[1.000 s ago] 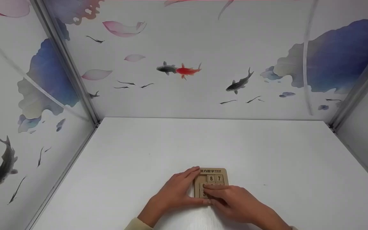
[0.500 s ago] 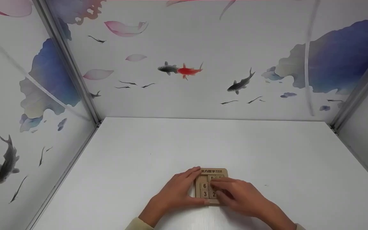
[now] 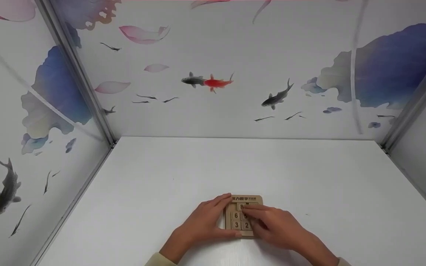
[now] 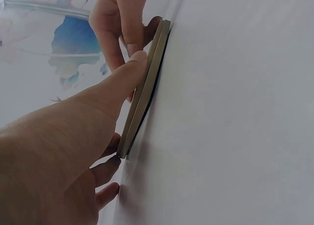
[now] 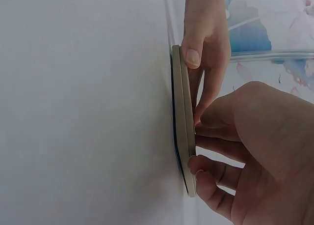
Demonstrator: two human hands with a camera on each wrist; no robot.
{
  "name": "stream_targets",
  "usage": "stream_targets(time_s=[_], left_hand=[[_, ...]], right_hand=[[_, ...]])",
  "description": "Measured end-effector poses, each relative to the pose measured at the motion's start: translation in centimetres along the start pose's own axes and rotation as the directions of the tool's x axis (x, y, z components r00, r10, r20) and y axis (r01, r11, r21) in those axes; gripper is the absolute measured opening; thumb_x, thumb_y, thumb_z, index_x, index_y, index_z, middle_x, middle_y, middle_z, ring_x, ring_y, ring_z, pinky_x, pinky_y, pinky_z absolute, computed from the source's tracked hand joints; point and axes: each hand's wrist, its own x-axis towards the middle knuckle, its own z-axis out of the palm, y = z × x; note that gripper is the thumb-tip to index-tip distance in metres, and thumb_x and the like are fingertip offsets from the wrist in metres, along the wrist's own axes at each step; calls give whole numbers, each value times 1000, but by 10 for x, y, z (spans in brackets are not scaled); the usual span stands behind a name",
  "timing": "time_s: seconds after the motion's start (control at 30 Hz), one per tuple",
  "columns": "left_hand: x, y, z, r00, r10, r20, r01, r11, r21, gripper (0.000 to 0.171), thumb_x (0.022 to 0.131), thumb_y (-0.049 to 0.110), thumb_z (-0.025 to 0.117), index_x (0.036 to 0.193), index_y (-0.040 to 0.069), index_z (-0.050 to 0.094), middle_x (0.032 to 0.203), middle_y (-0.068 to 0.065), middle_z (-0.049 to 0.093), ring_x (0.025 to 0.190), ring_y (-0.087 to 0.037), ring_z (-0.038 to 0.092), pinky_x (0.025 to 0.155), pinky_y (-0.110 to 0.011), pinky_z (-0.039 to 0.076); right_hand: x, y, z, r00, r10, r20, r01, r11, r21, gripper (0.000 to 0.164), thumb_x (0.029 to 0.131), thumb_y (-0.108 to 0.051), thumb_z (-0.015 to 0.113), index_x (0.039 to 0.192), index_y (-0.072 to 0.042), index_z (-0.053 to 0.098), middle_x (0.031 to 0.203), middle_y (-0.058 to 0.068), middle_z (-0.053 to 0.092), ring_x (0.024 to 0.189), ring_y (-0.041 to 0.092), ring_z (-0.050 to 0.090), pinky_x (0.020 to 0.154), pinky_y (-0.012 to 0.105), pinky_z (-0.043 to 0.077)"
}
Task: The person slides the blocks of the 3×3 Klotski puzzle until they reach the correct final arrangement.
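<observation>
In the head view a wooden sliding number puzzle [image 3: 248, 234] lies flat on the white table. Its tiles show 8 [image 3: 241, 207], 6 [image 3: 236, 215], 3 [image 3: 236, 224] and 2 [image 3: 246, 225]; others are partly hidden under my right hand. My left hand [image 3: 206, 220] grips the frame's left side, thumb along the near edge and fingertips at the far left corner. With fingertips on the top row beside the 8, my right hand [image 3: 277, 225] covers the board's right part. From the right wrist view, the right hand's lower fingers [image 5: 211, 185] lie bent at the frame's edge.
White panels printed with fish, petals and blue leaves enclose the table [image 3: 154, 173] at the back and both sides. A metal corner post [image 3: 78, 72] stands at the left, another [image 3: 416, 90] at the right.
My right hand has moved from the lower-left tiles up to the top row. The 8 tile has slid a little left. My left hand has kept its grip on the frame.
</observation>
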Motion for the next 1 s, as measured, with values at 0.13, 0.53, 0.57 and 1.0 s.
stream_targets(time_s=[0.13,0.53,0.57,1.0], left_hand=[[0,-1,0,1000,1,-3,-1,1000,-11,110,87,84,69,170,18,38,177,5,37,158,-24,45,132,-50,38],[0,1,0,1000,-18,6,18,999,-27,113,84,84,72,170,20,37,177,7,36,159,-21,44,132,-50,37],[0,1,0,1000,-19,6,19,1000,-25,113,84,84,72,170,20,38,177,7,36,159,-21,44,132,-50,37],[2,1,0,999,-30,24,30,999,-24,114,84,82,75,171,20,36,178,7,35,161,-19,40,133,-49,35]], right_hand=[[2,-5,1,999,-21,-24,20,999,-24,39,103,-20,66,142,-18,73,141,-4,74,116,18,77,87,42,67],[3,-7,4,997,-39,64,40,999,-16,42,110,-16,63,151,-23,67,158,-5,63,131,27,72,97,50,65],[3,-7,4,997,-35,72,36,999,-13,43,110,-16,62,152,-23,66,159,-5,62,131,27,72,98,50,65],[3,-8,5,995,-18,102,16,999,28,50,107,-7,59,155,-23,62,163,-5,58,137,26,68,104,51,63]])
